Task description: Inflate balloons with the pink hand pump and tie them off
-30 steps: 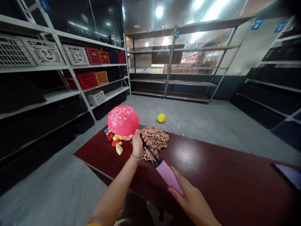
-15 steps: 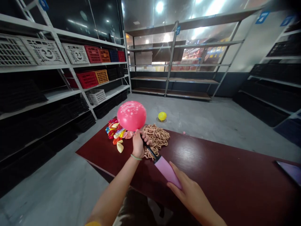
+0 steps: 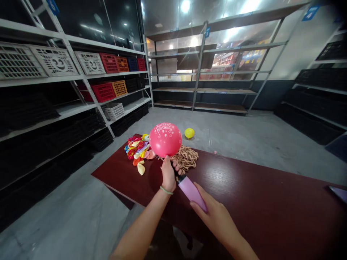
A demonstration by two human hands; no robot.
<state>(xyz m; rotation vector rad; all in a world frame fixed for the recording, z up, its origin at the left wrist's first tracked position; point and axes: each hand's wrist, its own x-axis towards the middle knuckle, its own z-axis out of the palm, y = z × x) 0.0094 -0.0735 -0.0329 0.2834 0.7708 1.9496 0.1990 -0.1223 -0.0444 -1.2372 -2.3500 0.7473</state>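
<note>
My left hand [image 3: 169, 173] is closed around the neck of an inflated pink balloon [image 3: 165, 139] where it meets the tip of a pink hand pump [image 3: 191, 191]. My right hand [image 3: 215, 219] grips the pump's rear end above the dark red table [image 3: 257, 213]. The pump's black rod is almost fully pushed in. Just behind the balloon on the table lie a heap of tan rubber bands [image 3: 187, 157] and a pile of flat colourful balloons [image 3: 137, 151].
A small yellow balloon [image 3: 189, 133] rests on the grey floor beyond the table. Shelving with white, red and orange baskets [image 3: 103, 76] lines the left wall; more shelves stand at the back and right. A flat device [image 3: 338, 192] lies at the table's right edge.
My right hand has pushed the pump in, so its black rod is now nearly hidden. The balloon and my left hand have shifted right in view as the camera moved.
</note>
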